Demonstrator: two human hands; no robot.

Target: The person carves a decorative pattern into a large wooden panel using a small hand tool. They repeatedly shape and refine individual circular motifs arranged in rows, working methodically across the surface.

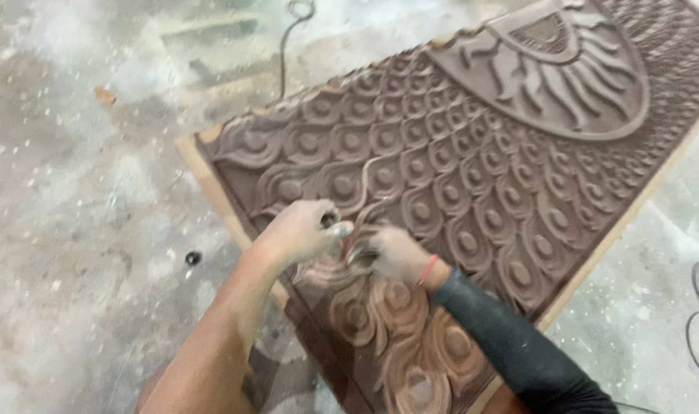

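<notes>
Carved wooden panel, reddish-brown and covered in rows of peacock-feather scales, is lying flat on the dusty grey floor, running diagonally from the lower middle of the view to the upper right corner. Left hand is resting on the panel's lower left part, fingers curled around a small metal tool whose pale tip is showing at the fingertips. Right hand is sitting just beside it, almost touching, fingers bent down onto the carving and apparently steadying the same tool; motion blur is preventing a firm reading of what this hand is gripping. A red thread band is circling the right wrist, and a dark sleeve is covering that forearm, while the left forearm is bare and dusted with powder. A pale uncarved border is framing the panel along its left and right edges. A sunburst medallion is occupying the panel's far end. A small dark round object is lying on the floor left of the panel, and a cable is trailing across the floor beyond it.
</notes>
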